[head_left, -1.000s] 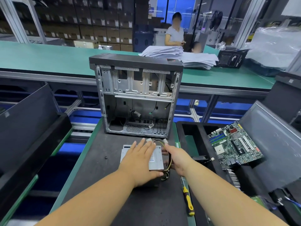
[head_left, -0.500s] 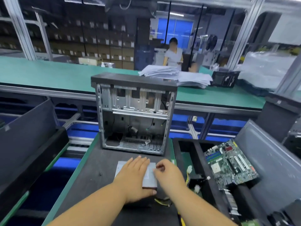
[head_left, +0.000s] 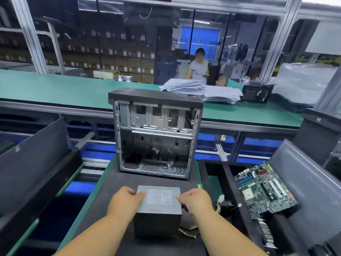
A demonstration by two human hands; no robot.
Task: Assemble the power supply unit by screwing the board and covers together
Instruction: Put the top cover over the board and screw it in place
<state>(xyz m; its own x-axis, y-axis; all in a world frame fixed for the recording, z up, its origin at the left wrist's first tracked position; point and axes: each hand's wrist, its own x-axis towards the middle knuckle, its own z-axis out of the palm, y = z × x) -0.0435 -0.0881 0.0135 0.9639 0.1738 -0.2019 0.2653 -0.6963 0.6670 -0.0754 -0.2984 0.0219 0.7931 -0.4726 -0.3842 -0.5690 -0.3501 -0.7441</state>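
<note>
A grey metal power supply unit (head_left: pixel 159 206) with a white label on top sits on the dark mat, close to me. My left hand (head_left: pixel 123 202) grips its left side, thumb curled over the top edge. My right hand (head_left: pixel 196 201) grips its right side the same way. Yellow and black cables (head_left: pixel 188 231) trail from under the unit's right rear. An open, empty computer case (head_left: pixel 156 133) stands upright just beyond the unit, its open side facing me.
A green motherboard (head_left: pixel 263 191) leans in a black foam tray (head_left: pixel 212 172) at the right. A dark panel (head_left: pixel 33 159) leans at the left. Behind runs a green conveyor table (head_left: pixel 55 89) with paper stacks (head_left: pixel 203 89). A person stands far back.
My left hand lay flat on top of the unit; both hands have shifted to grip its two sides. The unit sits nearer to me, its dark front face showing.
</note>
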